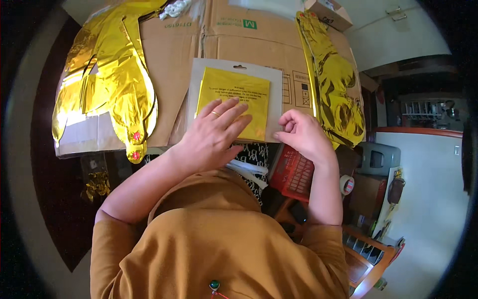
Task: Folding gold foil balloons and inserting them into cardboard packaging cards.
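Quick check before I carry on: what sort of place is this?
Probably a home with a makeshift workspace: cardboard forms the work surface, gold foil pieces lie on it, and what looks like a dish rack stands at far right.

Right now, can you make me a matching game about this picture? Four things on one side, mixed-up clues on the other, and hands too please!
Things
1. left hand
2. right hand
3. basket
4. packet

Clues
A. red, with holes in its side
B. gold, lying flat on the cardboard
C. thumb and fingers bent, near the packet's lower right corner
D. fingers laid over the packet, one wearing a ring

Right pairs: 1-D, 2-C, 3-A, 4-B
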`<state>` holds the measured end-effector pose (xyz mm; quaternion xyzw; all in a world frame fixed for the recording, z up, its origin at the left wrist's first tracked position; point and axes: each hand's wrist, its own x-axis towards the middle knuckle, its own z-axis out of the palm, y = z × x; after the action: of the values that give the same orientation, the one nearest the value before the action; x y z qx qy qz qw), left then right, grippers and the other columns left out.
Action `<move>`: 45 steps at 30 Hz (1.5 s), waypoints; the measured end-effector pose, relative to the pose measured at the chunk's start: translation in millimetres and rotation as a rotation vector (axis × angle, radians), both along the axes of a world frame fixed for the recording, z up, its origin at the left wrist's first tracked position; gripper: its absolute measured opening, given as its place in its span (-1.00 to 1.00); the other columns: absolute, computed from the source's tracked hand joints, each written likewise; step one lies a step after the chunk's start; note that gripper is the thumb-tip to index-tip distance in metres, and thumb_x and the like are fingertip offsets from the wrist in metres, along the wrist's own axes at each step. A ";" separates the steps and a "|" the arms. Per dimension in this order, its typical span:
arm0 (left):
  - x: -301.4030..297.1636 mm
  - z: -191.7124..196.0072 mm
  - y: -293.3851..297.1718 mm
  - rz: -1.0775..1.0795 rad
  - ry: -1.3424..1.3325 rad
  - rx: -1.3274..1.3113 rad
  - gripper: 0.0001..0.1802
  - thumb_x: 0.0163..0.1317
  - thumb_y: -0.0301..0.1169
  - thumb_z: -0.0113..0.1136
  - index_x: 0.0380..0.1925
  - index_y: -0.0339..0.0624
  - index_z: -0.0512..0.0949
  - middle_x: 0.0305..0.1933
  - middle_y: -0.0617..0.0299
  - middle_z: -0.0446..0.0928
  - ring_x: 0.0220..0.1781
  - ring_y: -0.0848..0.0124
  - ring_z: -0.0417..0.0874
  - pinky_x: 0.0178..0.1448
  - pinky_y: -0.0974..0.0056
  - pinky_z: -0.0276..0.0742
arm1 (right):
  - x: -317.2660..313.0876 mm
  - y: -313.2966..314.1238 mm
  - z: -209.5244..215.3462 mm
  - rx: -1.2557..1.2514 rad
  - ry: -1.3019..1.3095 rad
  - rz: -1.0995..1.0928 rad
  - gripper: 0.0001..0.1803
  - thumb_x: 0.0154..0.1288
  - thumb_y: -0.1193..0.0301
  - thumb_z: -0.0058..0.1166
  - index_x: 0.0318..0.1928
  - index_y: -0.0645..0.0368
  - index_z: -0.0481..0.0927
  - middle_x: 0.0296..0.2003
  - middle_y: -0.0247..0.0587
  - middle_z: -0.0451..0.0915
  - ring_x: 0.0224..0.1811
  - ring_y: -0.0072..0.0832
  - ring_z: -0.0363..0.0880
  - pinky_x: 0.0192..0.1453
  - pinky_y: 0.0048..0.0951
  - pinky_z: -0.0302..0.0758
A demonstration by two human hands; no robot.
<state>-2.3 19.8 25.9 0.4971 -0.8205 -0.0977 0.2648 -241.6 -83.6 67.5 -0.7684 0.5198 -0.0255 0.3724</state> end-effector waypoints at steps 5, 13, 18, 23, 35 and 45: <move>2.8 -14.9 -8.7 -0.002 -0.001 -0.018 -0.33 0.06 -0.23 0.44 0.17 -0.23 0.49 0.32 -0.02 0.45 0.43 -0.01 0.39 0.45 -0.09 0.29 | -0.7 -14.7 -2.5 0.098 0.052 0.139 -0.78 0.09 0.40 0.39 -0.35 0.28 0.64 -0.48 -0.17 0.64 -0.40 -0.40 0.62 -0.26 -0.34 0.55; 5.7 -10.8 -7.8 0.007 -0.002 -0.024 -0.35 0.02 -0.20 0.46 0.12 -0.21 0.54 0.28 0.02 0.49 0.40 0.04 0.43 0.40 -0.07 0.34 | 0.0 -4.3 -2.4 -0.098 0.014 0.080 -0.67 0.07 0.39 0.41 -0.22 0.24 0.56 -0.40 -0.16 0.57 -0.33 -0.33 0.57 -0.18 -0.30 0.54; 6.2 -7.3 -9.4 0.011 -0.033 -0.031 -0.36 0.02 -0.15 0.46 0.10 -0.20 0.56 0.27 0.05 0.51 0.37 0.07 0.45 0.38 -0.06 0.36 | 3.3 -4.8 -1.7 -0.033 0.029 0.128 -0.75 0.07 0.41 0.42 -0.44 0.28 0.59 -0.41 -0.10 0.55 -0.30 -0.24 0.59 -0.16 -0.27 0.51; 8.8 -8.8 -11.0 -0.009 -0.002 -0.022 -0.35 0.02 -0.13 0.45 0.11 -0.18 0.56 0.27 0.06 0.52 0.38 0.08 0.44 0.36 -0.06 0.36 | 4.9 -6.3 -0.7 -0.059 -0.017 0.147 -0.74 0.08 0.42 0.41 -0.31 0.28 0.60 -0.32 -0.11 0.56 -0.28 -0.26 0.59 -0.12 -0.26 0.53; 5.3 -9.7 -11.7 -0.005 -0.004 -0.025 -0.32 -0.02 -0.18 0.50 0.13 -0.15 0.55 0.27 0.06 0.52 0.36 0.07 0.48 0.36 -0.02 0.37 | -8.1 12.0 -8.4 -0.137 -0.040 0.058 -0.70 0.08 0.43 0.42 -0.23 0.29 0.60 -0.30 -0.18 0.57 -0.27 -0.38 0.59 -0.12 -0.36 0.57; -4.6 -7.2 3.5 -0.080 -0.004 0.004 -0.34 0.00 -0.20 0.49 0.12 -0.15 0.55 0.26 0.08 0.49 0.34 0.06 0.45 0.33 -0.04 0.37 | -27.6 43.8 -13.4 -0.028 -0.004 -0.175 -0.61 0.08 0.37 0.47 -0.15 0.28 0.60 -0.34 -0.14 0.69 -0.35 -0.36 0.67 -0.19 -0.36 0.60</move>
<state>-6.9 23.3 18.7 0.4646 -0.8401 -0.1091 0.2580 -269.2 -39.8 54.1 -0.7251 0.5839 -0.0668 0.3591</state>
